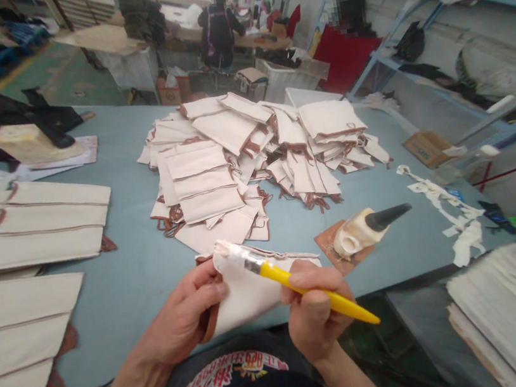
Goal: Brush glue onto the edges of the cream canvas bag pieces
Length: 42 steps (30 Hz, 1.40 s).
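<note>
Hands (320,310) apart, cream fabric (253,296) between, brush (274,273) in right

Left fingers (208,295) could pass between fabric stacks (57,215) and the heap (225,131); rightward, a bottle (358,230) obstructs.

Soft, even light; edges stretched, slightly blurred.
</note>
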### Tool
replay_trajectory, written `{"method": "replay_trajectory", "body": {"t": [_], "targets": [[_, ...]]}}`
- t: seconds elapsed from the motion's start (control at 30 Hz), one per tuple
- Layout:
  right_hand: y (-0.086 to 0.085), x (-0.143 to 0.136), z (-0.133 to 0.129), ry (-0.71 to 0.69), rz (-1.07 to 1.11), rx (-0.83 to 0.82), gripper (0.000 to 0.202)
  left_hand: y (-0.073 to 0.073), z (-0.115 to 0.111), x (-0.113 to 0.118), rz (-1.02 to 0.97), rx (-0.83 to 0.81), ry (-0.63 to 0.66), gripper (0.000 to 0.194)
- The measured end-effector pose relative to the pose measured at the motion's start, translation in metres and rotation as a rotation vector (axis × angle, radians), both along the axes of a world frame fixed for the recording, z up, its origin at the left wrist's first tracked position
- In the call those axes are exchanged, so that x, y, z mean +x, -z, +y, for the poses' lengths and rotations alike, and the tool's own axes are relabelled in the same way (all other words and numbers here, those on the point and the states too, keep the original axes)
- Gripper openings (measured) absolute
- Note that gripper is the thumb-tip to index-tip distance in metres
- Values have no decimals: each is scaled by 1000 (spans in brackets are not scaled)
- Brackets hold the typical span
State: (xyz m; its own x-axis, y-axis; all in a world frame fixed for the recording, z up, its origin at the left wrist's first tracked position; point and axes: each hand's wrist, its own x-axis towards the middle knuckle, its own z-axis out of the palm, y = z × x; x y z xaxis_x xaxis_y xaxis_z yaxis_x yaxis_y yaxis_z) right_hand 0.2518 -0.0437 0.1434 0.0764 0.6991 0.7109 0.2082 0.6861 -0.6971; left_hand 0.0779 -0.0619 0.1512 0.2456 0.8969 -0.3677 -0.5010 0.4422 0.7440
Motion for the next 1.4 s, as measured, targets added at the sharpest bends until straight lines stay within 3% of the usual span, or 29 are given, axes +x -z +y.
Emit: {"method": "replay_trajectory", "body": {"t": [0.1,0.27,0.4,0.47,0.53,0.73,0.9,1.03,1.17,1.27,1.4], "targets": [[-3,7,3,71,226,-71,27,6,-3,-2,88,54,13,30],[-9,16,6,128,334,-210,30,15,-6,5,442,321,15,22],[-14,27,6,130,368,-350,34,32,-10,12,940,799,-47,26],[-17,34,5,136,343,-416,37,42,-13,12,1087,1043,-47,29],[-23,39,4,124,291,-468,39,50,-14,10,1191,1177,-21,32],[-41,42,5,71,154,-493,42,64,-17,6,1359,1243,48,33],[-41,36,2,23,110,-570,50,62,-19,14,1461,1288,-21,34],[-36,43,-2,-113,67,-693,49,59,-20,18,1414,1282,-24,33],[-37,53,3,-101,86,-676,48,60,-20,23,1281,1229,-39,32],[-38,51,4,-95,109,-638,50,61,-19,27,1330,1278,-69,35],[-39,47,-1,-166,79,-781,52,62,-19,31,1390,1330,-122,35]]}}
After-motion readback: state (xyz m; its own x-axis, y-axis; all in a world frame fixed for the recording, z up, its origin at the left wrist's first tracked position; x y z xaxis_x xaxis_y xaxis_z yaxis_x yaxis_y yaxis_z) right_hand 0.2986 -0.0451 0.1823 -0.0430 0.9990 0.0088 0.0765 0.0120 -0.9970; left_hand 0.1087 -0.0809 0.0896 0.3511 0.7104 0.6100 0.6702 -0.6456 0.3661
